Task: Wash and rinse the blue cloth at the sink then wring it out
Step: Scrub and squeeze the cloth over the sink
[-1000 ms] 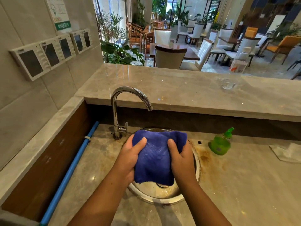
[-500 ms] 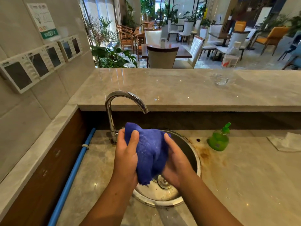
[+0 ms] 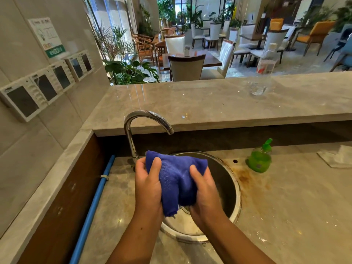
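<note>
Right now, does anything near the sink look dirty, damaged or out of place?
Yes: a brown rust-like stain marks the beige marble counter right of the round steel sink, beside a small open hole.

drain [image 3: 185, 209] mostly behind blue cloth [image 3: 177, 180] | wall sign [image 3: 48, 38] text unreadable | napkin [image 3: 341, 158] cropped right

Nothing can be read. Print is borne by the wall sign [image 3: 47, 37] — white characters on its green band — and by the red label of the bottle [image 3: 264, 71] at the far edge of the tabletop [image 3: 190, 101]; all is blurred.
</note>
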Available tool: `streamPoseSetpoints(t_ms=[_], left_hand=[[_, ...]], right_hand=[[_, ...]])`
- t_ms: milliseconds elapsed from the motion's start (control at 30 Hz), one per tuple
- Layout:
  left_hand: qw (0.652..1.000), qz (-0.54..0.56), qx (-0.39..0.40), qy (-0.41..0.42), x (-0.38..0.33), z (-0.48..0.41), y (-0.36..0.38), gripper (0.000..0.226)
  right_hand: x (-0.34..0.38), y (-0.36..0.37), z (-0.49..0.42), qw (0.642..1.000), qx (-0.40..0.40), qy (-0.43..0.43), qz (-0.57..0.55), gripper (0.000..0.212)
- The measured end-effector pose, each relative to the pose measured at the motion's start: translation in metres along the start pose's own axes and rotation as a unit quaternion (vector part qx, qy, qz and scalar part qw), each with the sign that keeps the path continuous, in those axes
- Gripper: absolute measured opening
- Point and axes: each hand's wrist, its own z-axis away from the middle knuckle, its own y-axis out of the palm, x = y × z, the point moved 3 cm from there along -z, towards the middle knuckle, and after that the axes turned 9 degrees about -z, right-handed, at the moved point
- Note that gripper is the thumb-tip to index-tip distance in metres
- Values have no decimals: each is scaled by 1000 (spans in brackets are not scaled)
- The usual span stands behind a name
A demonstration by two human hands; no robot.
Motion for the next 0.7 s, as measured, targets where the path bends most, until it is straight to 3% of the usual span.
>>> streamPoseSetpoints(t_ms=[300, 433, 600, 700], left_hand=[[994, -107, 5, 38, -3, 3, -4, 14], [949, -244, 73, 183, -15, 18, 5, 10], [883, -311, 186, 300, -9, 44, 23, 2], [860, -340, 183, 334, -11, 40, 28, 6]], right_hand=[[20, -5, -2, 990, -33, -27, 134, 23], [39, 0, -14, 991, -86, 41, 95, 22], [54, 17, -20, 982, -100, 162, 16, 30], [44, 19, -11, 979, -146, 139, 18, 19]])
